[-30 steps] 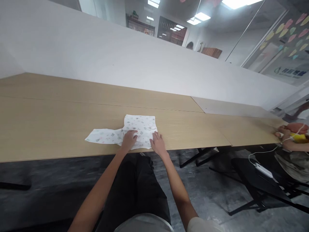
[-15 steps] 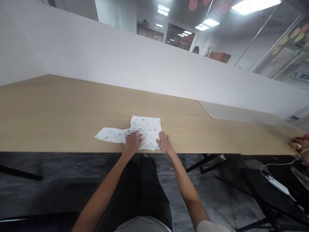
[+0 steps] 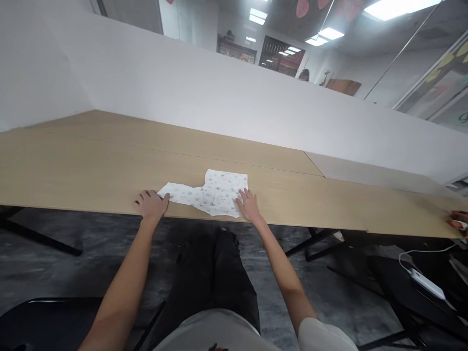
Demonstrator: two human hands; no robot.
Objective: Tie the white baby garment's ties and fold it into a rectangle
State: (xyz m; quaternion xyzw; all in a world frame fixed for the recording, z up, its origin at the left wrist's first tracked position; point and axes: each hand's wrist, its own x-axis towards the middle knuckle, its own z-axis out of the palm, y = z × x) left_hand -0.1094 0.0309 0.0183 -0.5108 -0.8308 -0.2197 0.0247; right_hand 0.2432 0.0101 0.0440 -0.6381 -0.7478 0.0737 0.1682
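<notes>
The printed cloth (image 3: 225,193) is white, scattered with small dark and pale motifs, and lies flat close to the near edge of the tabletop (image 3: 300,197). Its right part is a broad, boxy panel with a nearly straight far edge; from the left of this runs a narrow strip (image 3: 185,194) that tapers toward its outer end. The near edge is wavy, and shallow creases cross the panel. From this height it is hard to say whether the fabric is a single layer or folded.

The left hand (image 3: 150,204) is palm down with its fingers spread wide on the bare wood, its thumb at the strip's left tip. The right hand (image 3: 249,205) is also spread and unclosed, resting over the panel's right edge with its fingertips on the fabric.

Half a second ago the left hand lay on the cloth where strip and panel meet; it has now moved left to the strip's far left end, leaving that junction uncovered. The right hand remains at the right edge. The view has turned slightly left, so more of a dark chair (image 3: 51,319) shows at the near left, while another person's hand (image 3: 459,219) is only partly visible at the far right.
</notes>
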